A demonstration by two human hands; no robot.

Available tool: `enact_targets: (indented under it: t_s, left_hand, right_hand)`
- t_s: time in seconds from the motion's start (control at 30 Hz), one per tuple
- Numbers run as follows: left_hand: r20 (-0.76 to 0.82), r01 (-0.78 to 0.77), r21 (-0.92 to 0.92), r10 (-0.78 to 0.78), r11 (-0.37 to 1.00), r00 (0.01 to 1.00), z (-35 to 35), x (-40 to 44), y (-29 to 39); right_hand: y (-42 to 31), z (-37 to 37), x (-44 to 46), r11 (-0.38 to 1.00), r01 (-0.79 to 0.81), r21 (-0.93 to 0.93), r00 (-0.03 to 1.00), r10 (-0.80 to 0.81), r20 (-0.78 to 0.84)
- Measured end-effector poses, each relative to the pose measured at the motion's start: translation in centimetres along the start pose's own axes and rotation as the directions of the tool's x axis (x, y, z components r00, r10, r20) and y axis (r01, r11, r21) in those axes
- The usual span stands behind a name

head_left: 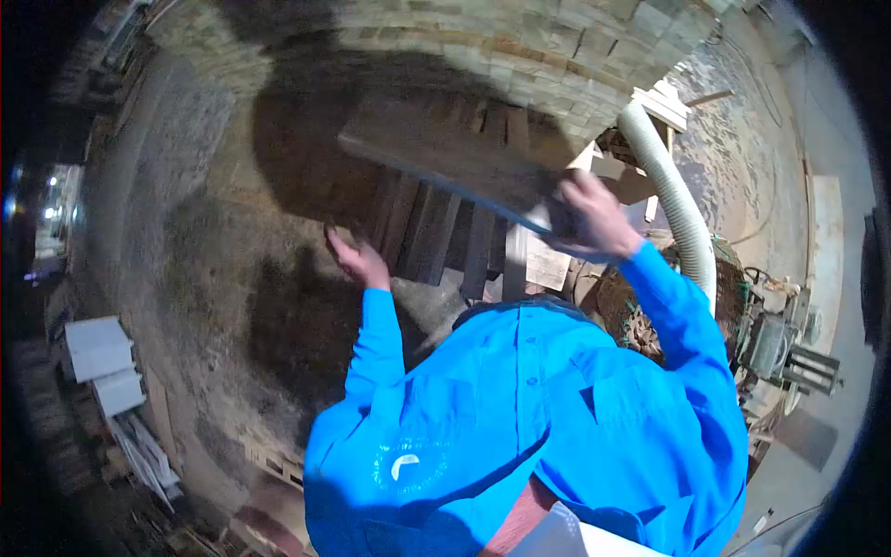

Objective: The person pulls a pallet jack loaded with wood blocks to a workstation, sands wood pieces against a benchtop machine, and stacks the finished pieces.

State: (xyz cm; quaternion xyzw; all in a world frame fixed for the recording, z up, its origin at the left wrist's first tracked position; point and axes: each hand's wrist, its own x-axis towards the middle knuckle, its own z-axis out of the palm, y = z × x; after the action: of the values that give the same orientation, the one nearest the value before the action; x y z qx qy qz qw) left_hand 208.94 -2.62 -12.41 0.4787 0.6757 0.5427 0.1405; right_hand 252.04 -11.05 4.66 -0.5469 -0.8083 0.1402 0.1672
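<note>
My right hand (599, 218) grips the right end of a dark wooden board (455, 167), which is held slanted across in front of me and slightly blurred. My left hand (360, 262) is apart from that board, its fingers stretched out and holding nothing, close to the left side of a pile of dark planks (432, 232). These planks lie side by side below the raised board, which partly covers them. Shadow makes the edges of the pile hard to make out.
A large stack of pale wood blocks (557, 56) runs along the far side. On my right are a ribbed white hose (673, 176), a round mesh container (640, 302) and a machine (775, 343). White boxes (99, 348) stand at the left on the dusty floor (186, 278).
</note>
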Motion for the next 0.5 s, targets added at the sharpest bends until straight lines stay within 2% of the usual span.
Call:
enact_targets:
  t_s: [0.03, 0.07, 0.1, 0.13, 0.17, 0.2, 0.23, 0.27, 0.3, 0.37, 0.4, 0.43, 0.5]
  left_hand:
    - [0.015, -0.093, -0.026, 0.093, 0.995, 0.996, -0.5, -0.1, 3.1]
    - [0.04, -0.195, 0.038, 0.193, 0.98, 0.98, -0.5, -0.7, 5.1]
    - [0.073, -0.297, 0.102, 0.291, 0.949, 0.954, -0.5, -1.8, 6.1]
    - [0.225, -0.47, 0.051, 0.449, 0.881, 0.865, -0.2, -3.9, 5.0]
    - [0.349, -0.621, -0.028, 0.59, 0.783, 0.728, 0.3, -6.2, 4.1]
    - [0.515, -0.654, -0.216, 0.654, 0.725, 0.555, 1.2, -8.4, 6.5]
    - [0.656, -0.582, -0.422, 0.677, 0.695, 0.332, 2.0, -10.6, 9.0]
    - [0.747, -0.437, -0.559, 0.657, 0.705, 0.103, 2.8, -12.8, 11.6]
    - [0.595, -0.51, -0.707, 0.802, 0.489, -0.055, 4.0, -13.9, 14.7]
    - [0.765, -0.57, -0.595, 0.618, 0.567, -0.183, 6.7, -15.2, 14.6]
    - [0.83, -0.612, -0.51, 0.533, 0.604, -0.165, 8.0, -15.2, 13.7]
    - [0.895, -0.667, -0.435, 0.373, 0.606, -0.245, 8.3, -15.2, 13.0]
    - [0.926, -0.791, -0.328, 0.012, 0.516, -0.376, 8.7, -15.3, 11.7]
  right_hand:
    - [3.2, 4.8, 1.8, 0.994, 0.049, -0.095, 0.998, -0.046, 0.033]
    - [6.2, 9.5, 3.5, 0.977, 0.103, -0.186, 0.994, -0.092, 0.066]
    - [8.0, 13.1, 4.8, 0.953, 0.21, -0.221, 0.977, -0.213, 0.011]
    - [6.4, 13.3, 5.8, 0.962, 0.163, -0.217, 0.987, -0.158, 0.041]
    - [4.8, 12.9, 7.1, 0.968, 0.123, -0.217, 0.992, -0.11, 0.068]
    - [4.2, 12.2, 7.9, 0.968, 0.11, -0.227, 0.993, -0.098, 0.062]
    - [3.8, 11.4, 8.7, 0.964, 0.085, -0.251, 0.995, -0.068, 0.077]
    - [3.6, 11.4, 9.6, 0.961, 0.071, -0.266, 0.996, -0.052, 0.076]
    - [3.4, 11.4, 10.6, 0.958, 0.057, -0.282, 0.997, -0.037, 0.075]
    - [4.2, 10.4, 11.0, 0.952, 0.033, -0.304, 0.997, -0.01, 0.075]
    - [4.6, 10.1, 11.0, 0.955, 0.038, -0.295, 0.996, -0.013, 0.087]
    - [4.8, 9.7, 10.8, 0.961, 0.044, -0.273, 0.995, -0.017, 0.101]
    - [5.1, 8.0, 9.8, 0.976, 0.068, -0.205, 0.987, -0.035, 0.158]
